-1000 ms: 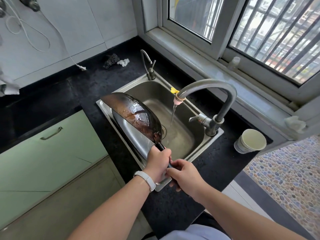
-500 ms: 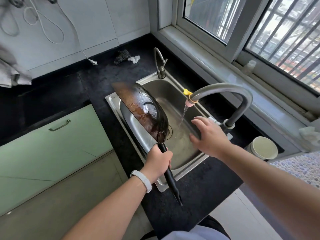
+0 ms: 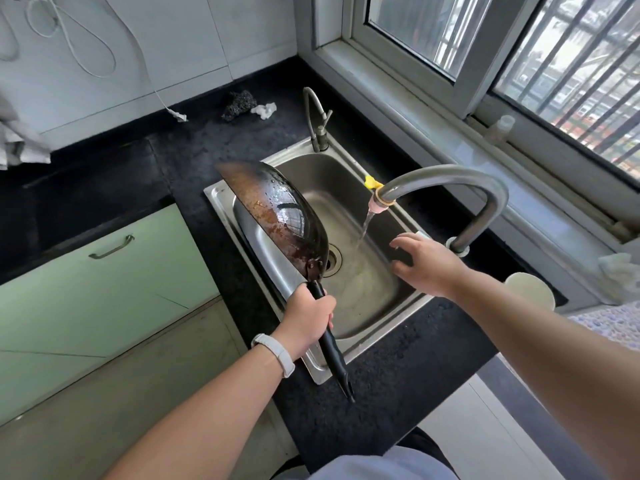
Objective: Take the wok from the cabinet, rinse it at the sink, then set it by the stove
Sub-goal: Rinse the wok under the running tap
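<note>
A dark wok (image 3: 277,213) with rusty brown patches is tilted on its edge over the left side of the steel sink (image 3: 221,199). My left hand (image 3: 308,315) is closed around its long black handle (image 3: 334,351), which sticks out over the counter's front edge. My right hand (image 3: 427,263) hovers with spread fingers over the right of the basin, close to the lever at the base of the grey curved faucet (image 3: 446,178). A thin stream of water (image 3: 365,226) runs from the spout into the basin, beside the wok.
A small second tap (image 3: 317,119) stands at the sink's back edge. A white cup (image 3: 530,289) sits on the black counter (image 3: 388,379) to the right. A dark scrubber (image 3: 239,103) and a white scrap lie by the wall. Green cabinet doors (image 3: 104,275) are on the left.
My right hand let go of the wok handle and reached across the sink to the faucet base. The left hand keeps the wok tilted in the sink.
</note>
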`<move>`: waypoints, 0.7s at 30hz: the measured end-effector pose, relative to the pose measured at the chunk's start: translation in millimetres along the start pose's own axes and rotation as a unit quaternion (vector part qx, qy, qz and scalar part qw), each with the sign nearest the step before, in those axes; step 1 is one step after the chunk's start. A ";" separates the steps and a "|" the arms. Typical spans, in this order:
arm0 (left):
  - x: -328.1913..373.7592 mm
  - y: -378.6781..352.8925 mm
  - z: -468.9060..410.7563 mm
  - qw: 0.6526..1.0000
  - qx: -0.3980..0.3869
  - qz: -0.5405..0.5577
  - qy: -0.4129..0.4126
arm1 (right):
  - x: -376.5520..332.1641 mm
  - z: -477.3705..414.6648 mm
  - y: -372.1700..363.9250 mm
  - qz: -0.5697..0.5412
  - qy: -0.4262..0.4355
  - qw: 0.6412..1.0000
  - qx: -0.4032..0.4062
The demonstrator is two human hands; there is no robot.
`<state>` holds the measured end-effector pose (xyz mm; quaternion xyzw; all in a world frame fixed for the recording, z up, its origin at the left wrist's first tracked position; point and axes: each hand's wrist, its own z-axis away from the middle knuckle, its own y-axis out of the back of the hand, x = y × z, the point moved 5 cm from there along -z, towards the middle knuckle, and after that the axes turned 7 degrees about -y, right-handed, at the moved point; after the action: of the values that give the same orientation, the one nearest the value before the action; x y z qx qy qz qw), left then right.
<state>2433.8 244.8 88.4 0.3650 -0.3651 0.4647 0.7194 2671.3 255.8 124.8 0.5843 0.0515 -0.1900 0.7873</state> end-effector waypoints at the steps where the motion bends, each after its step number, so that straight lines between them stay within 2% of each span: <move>1: 0.3 -0.4 -0.2 1.000 -0.001 0.001 0.000 | 0.4 0.6 0.2 -0.006 -0.003 1.000 0.002; 10: 4.0 -4.2 -4.6 1.000 -0.012 -0.004 -0.005 | 10.9 16.5 -3.1 -0.035 -0.010 0.999 0.018; 16: 7.9 -3.0 -2.2 1.000 -0.019 -0.006 -0.014 | 3.7 23.6 -1.7 -0.071 -0.040 0.996 0.024; 21: 9.5 -1.3 -2.5 1.000 -0.022 0.001 -0.015 | -13.8 53.0 2.9 -0.090 -0.027 0.995 0.030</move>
<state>2438.4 250.4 95.2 0.3552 -0.3863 0.4517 0.7215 2652.2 210.1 148.2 0.5955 0.0768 -0.2770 0.7502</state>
